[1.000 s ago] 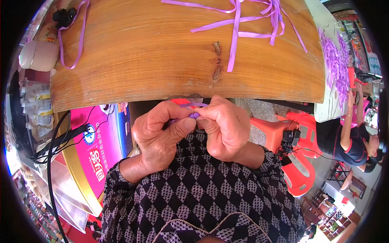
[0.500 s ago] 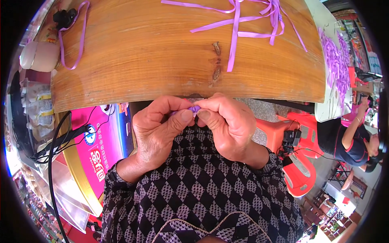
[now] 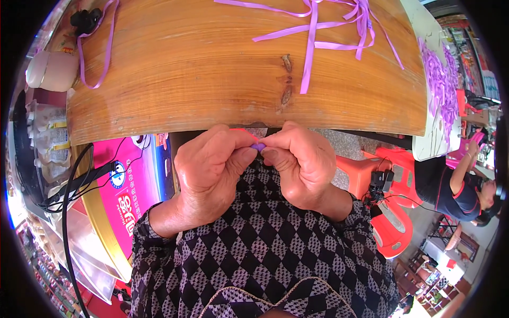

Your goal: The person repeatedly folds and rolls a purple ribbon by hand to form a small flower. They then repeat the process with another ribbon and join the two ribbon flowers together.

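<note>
Between the fingertips of both hands is a small bit of purple ribbon [image 3: 259, 147], mostly hidden by the fingers. My left hand [image 3: 212, 167] pinches it from one side with thumb and forefinger. From the other side my right hand [image 3: 303, 164] pinches it too, the tips of the two hands almost meeting. They are just off the near edge of the wooden table [image 3: 201, 79], above my lap. Several purple ribbon strips [image 3: 309, 55] lie loose at the far right of the tabletop.
A looped purple ribbon [image 3: 110, 45] with a black object [image 3: 86, 21] lies at the far left, near a pale pink jar [image 3: 53, 71]. A white table [image 3: 424, 140] at right bears a heap of purple ribbons [image 3: 440, 79]. Red stools [image 3: 392, 236] and a person [image 3: 456, 183] are at right.
The fingertips have drawn closer around the ribbon, and less of it shows. My left hand has turned slightly, its thumb shifting toward the right. The view has moved a little.
</note>
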Action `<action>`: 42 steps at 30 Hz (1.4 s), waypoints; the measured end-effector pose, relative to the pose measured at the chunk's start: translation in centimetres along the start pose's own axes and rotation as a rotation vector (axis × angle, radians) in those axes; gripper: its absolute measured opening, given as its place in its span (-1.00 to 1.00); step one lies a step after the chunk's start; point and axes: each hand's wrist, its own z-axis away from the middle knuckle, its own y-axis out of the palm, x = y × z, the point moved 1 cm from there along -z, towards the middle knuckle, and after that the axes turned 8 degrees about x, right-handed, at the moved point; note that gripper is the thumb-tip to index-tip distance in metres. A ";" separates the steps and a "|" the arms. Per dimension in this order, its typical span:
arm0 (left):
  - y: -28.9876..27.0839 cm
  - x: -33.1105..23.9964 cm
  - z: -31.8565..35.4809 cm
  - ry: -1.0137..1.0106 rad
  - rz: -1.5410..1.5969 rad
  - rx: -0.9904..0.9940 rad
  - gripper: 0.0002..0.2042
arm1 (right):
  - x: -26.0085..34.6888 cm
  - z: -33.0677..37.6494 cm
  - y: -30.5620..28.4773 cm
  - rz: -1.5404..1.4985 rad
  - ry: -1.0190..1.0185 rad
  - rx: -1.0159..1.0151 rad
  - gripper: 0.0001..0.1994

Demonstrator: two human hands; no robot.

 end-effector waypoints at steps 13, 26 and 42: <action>0.1 -0.3 -0.3 0.052 -0.121 -0.036 -0.87 | -0.4 -0.1 0.4 0.196 -0.179 -0.019 -0.89; 0.0 -0.1 -0.2 -0.446 0.793 -0.014 -0.86 | 0.2 -0.6 0.0 -0.048 0.037 -0.029 -0.90; -0.4 -0.1 0.3 -0.189 0.348 -0.001 -0.87 | 0.4 -0.8 -0.7 -0.057 -0.010 0.036 -0.89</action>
